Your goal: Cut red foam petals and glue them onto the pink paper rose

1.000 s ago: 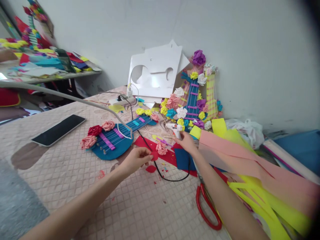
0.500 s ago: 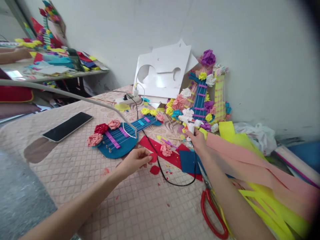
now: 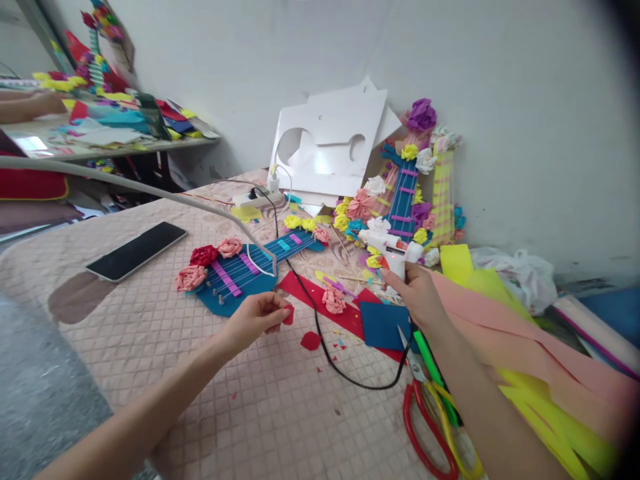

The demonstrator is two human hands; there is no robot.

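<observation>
Between the thumb and fingers of my left hand [image 3: 259,316] is a small red paper petal [image 3: 289,315], partly covered by the fingertips. A second red petal [image 3: 311,341] lies flat on the table just right of it. My right hand [image 3: 414,288] grips the handle of a white hot glue gun [image 3: 393,250], whose nozzle points left. Its black cord [image 3: 345,380] loops down across the table. Behind my left hand lies a blue paper guitar [image 3: 245,273] with purple strips, strings and crepe paper roses. One loose pink paper rose [image 3: 333,300] rests on a red strip [image 3: 305,292].
Scissors with red and yellow handles [image 3: 425,413] lie beneath my right forearm, near a blue paper piece [image 3: 383,325]. At left is a phone [image 3: 137,251]. A white cable [image 3: 200,203] arches over the guitar. Decorated guitars [image 3: 403,193] lean on the wall. Another person's hand [image 3: 43,105] shows far left.
My left hand has drawn back left with the red petal, away from the petal on the table. My right hand has shifted right and lower, turning the glue gun more side-on.
</observation>
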